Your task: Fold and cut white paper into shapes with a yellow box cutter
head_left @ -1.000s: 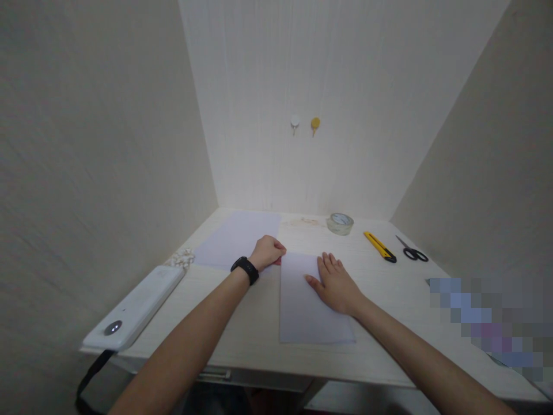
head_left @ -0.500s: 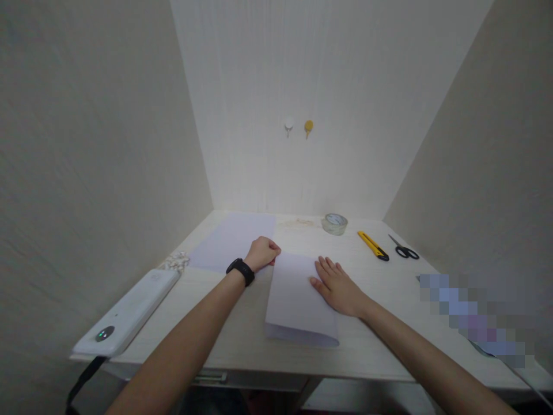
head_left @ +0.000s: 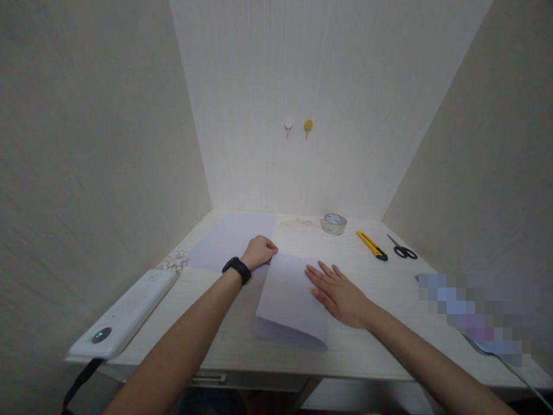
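Note:
A folded white sheet of paper (head_left: 288, 300) lies on the pale wooden table (head_left: 380, 340), its near edge lifted a little off the surface. My right hand (head_left: 339, 293) lies flat on the sheet's right side, fingers spread and pointing left. My left hand (head_left: 260, 252), with a black band on the wrist, is closed at the sheet's far left corner and seems to pinch it. A second flat white sheet (head_left: 233, 239) lies behind my left hand.
A tape roll (head_left: 333, 223), a yellow utility knife (head_left: 371, 245) and black scissors (head_left: 401, 248) lie at the back right. A white device (head_left: 125, 314) with a black strap sits at the table's left front corner, a small crumpled bit (head_left: 175, 261) beside it. Two hooks (head_left: 298, 125) hang on the wall.
The folded sheet has turned and shifted left, its near edge rising from the table. My right hand slid left over it. My left hand stayed at the far corner.

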{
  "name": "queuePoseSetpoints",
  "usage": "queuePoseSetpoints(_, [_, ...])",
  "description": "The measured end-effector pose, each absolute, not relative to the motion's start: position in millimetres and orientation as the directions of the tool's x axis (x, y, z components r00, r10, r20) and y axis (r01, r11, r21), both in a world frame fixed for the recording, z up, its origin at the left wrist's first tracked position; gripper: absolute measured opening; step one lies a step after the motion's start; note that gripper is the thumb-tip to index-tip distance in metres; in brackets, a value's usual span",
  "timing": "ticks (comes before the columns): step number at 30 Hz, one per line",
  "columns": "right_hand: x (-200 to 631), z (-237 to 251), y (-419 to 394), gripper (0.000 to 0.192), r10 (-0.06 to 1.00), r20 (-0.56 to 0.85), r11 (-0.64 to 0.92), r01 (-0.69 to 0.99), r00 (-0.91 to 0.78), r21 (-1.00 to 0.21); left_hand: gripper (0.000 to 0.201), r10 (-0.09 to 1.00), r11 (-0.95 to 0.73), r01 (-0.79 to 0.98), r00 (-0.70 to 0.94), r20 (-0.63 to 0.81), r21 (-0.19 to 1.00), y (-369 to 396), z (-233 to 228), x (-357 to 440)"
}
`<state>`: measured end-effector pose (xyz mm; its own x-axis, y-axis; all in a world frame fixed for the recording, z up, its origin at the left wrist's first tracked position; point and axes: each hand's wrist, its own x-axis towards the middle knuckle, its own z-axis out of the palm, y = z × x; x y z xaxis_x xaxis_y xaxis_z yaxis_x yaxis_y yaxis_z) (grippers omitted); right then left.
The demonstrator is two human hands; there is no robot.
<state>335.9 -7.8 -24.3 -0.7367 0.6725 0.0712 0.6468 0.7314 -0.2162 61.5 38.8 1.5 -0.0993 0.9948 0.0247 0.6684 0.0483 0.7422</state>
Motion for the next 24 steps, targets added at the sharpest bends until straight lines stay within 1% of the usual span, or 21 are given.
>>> queuePoseSetpoints(3, [341.9,-19.1,-14.8,0.053,0.635,0.040,0.756,0.610,-0.772,-0.238,0.012,0.995,0.057,0.635,-0.103,0.012,0.771,37.8,3.5,60.9])
queuePoseSetpoints(7, [348.4,-15.4,-22.8,0.052,0.594,0.029,0.782,0.568,-0.804,-0.255,0.013,0.994,0.076,0.582,-0.106,-0.017,0.809,36.5,4.1,63.6])
queuePoseSetpoints(13, [355.2,-14.2,-32.7,0.050,0.499,0.054,0.847,0.473,-0.865,-0.243,0.017,0.999,0.040,0.648,-0.046,-0.013,0.761,37.0,4.3,62.6])
queuePoseSetpoints(15, [355.6,-14.7,-34.0,0.050,0.495,0.069,0.851,0.467,-0.866,-0.241,0.017,1.000,-0.017,0.728,-0.003,0.027,0.685,34.6,7.6,62.8])
queuePoseSetpoints(17, [355.4,-15.4,-34.1,0.051,0.499,0.070,0.849,0.472,-0.864,-0.237,0.020,0.989,-0.107,0.842,0.034,0.145,0.529,29.7,12.1,66.4])
queuePoseSetpoints(19, [355.0,-15.9,-33.6,0.050,0.500,0.065,0.848,0.473,-0.863,-0.238,0.026,0.957,-0.187,0.913,0.085,0.279,0.362,22.9,15.3,74.1])
queuePoseSetpoints(20, [354.9,-16.0,-33.3,0.050,0.499,0.064,0.848,0.472,-0.864,-0.242,0.029,0.942,-0.249,0.916,0.155,0.298,0.313,19.3,15.6,79.2])
queuePoseSetpoints(21, [354.8,-16.0,-33.0,0.050,0.498,0.066,0.848,0.469,-0.865,-0.246,0.031,0.919,-0.353,0.892,0.273,0.285,0.283,15.7,15.0,84.8])
queuePoseSetpoints(23, [354.6,-15.7,-32.6,0.050,0.498,0.072,0.848,0.468,-0.864,-0.249,0.038,0.822,-0.567,0.791,0.528,0.211,0.229,9.0,10.5,95.5])
queuePoseSetpoints(24, [354.4,-15.5,-32.5,0.050,0.499,0.073,0.848,0.470,-0.863,-0.245,0.041,0.768,-0.641,0.741,0.620,0.163,0.202,6.0,7.1,99.6])
